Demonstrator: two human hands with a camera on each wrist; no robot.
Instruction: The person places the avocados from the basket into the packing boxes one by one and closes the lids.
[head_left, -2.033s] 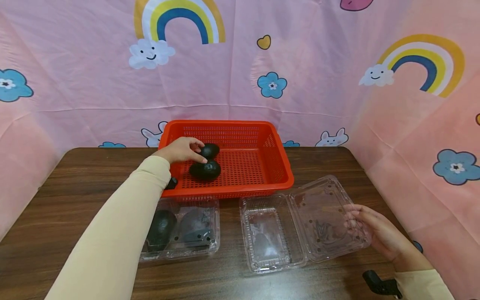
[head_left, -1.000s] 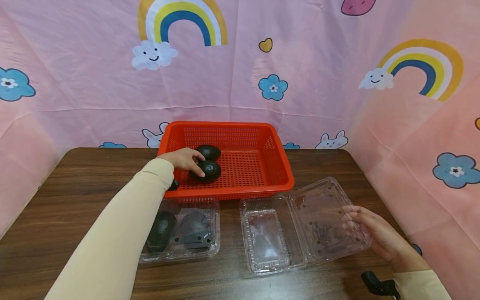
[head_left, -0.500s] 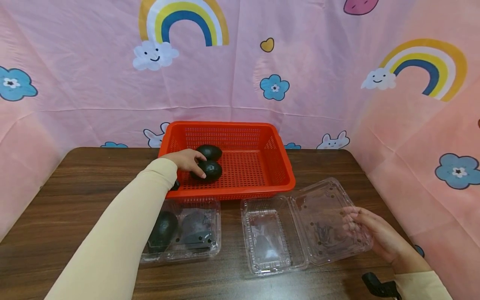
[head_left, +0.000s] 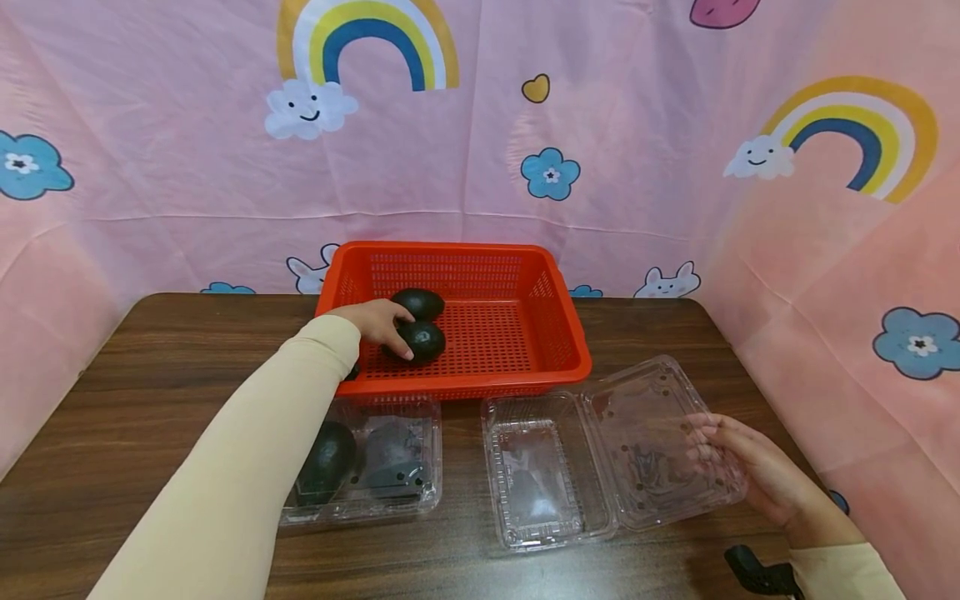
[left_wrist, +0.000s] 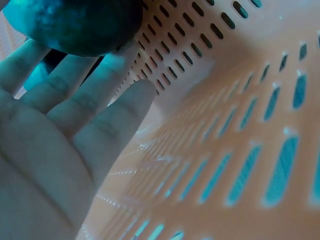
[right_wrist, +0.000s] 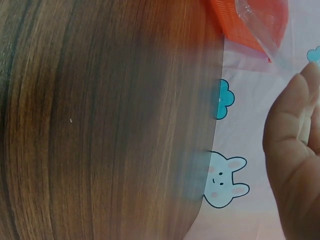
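we find first box filled, second box bare; two avocados sit in the basket, left hand gripping one, right hand pinching its lid open.

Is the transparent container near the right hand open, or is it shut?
Open: its lid is spread out to the side, the right hand holding its edge, and the base is uncovered.

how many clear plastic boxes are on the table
2. One box, an avocado inside, is in front of the basket, partly hidden by the left sleeve. The other box stands to its right, its open lid held by the right hand. The sleeve might hide more.
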